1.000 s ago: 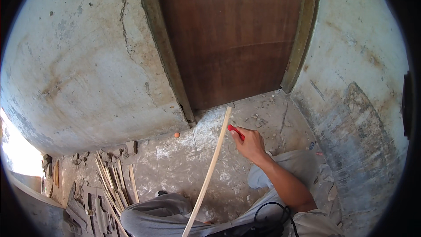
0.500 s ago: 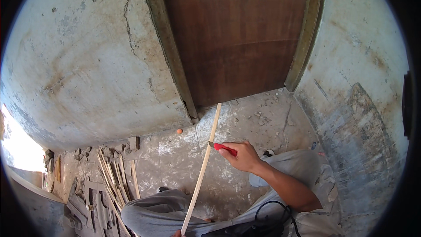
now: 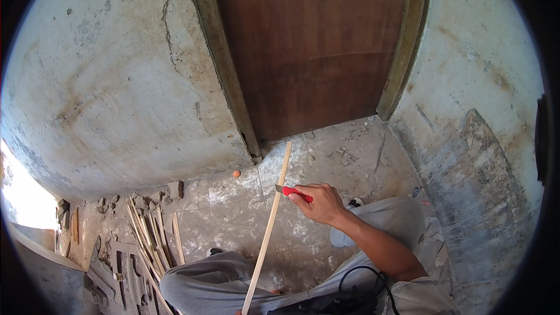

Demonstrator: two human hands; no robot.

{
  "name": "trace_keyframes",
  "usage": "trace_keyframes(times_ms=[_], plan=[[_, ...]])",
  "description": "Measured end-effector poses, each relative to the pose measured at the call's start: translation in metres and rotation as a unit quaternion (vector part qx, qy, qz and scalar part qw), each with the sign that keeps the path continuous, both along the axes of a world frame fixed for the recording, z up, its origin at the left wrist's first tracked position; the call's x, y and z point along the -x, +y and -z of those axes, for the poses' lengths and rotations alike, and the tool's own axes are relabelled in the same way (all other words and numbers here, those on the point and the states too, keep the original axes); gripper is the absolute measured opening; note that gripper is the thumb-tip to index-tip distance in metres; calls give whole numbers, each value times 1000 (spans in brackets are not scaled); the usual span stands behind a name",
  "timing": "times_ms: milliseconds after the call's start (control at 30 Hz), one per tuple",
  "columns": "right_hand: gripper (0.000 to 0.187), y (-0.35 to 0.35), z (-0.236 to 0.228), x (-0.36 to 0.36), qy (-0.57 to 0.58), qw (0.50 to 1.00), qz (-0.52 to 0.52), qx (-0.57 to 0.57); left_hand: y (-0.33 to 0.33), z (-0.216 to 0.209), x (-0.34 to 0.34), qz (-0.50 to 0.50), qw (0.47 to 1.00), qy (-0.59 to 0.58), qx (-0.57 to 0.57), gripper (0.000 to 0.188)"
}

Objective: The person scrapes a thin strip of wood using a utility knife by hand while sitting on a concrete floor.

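Observation:
A long, pale wooden strip [image 3: 265, 236] slants from the bottom edge up toward the door. Its near end is by my left hand [image 3: 238, 312], which shows only as a sliver at the bottom of the picture; the closed fingers seem to grip the strip, though most are hidden. My right hand [image 3: 321, 203] is wrapped round a red utility knife [image 3: 297, 193], thumb along the handle. The knife's blade lies across the upper part of the strip, pointing left. My legs in grey trousers [image 3: 204, 286] are bent on either side of the strip.
Several similar wooden strips [image 3: 153, 236] lean in a bundle at the left, beside a dark slotted panel [image 3: 131, 274]. A small orange ball [image 3: 236, 174] and rubble [image 3: 175, 189] lie along the cracked wall. Ahead stands a brown door [image 3: 315, 52]. A black cord [image 3: 364, 268] loops over my lap.
The strip's far end has come slightly nearer to me. The knife has shifted a little, and its blade now shows more across the strip. Both hands keep their hold.

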State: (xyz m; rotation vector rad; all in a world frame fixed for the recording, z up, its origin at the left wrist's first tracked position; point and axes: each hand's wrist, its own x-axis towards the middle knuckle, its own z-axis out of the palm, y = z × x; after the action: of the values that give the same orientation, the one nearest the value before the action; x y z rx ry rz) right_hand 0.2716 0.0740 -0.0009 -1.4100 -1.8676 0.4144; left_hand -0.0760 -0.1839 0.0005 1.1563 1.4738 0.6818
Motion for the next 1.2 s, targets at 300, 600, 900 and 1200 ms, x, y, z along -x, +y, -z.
trace_keyframes(times_ms=[300, 600, 900, 1200], plan=[[29, 4, 4, 1, -12, 1000, 12, 2, -12, -8, 9, -2, 1000, -1, 4, 28], [31, 9, 9, -3, -10, 999, 43, 14, -50, 15, 35, 28, 995, 77, -60, 29], [33, 12, 15, -4, -13, 998, 61, 18, -73, 14, 53, 79, 978, 165, -97, 52], [36, 18, 3, -18, -18, 995, 85, 45, -91, 38, 45, 7, 994, 99, -40, 38]])
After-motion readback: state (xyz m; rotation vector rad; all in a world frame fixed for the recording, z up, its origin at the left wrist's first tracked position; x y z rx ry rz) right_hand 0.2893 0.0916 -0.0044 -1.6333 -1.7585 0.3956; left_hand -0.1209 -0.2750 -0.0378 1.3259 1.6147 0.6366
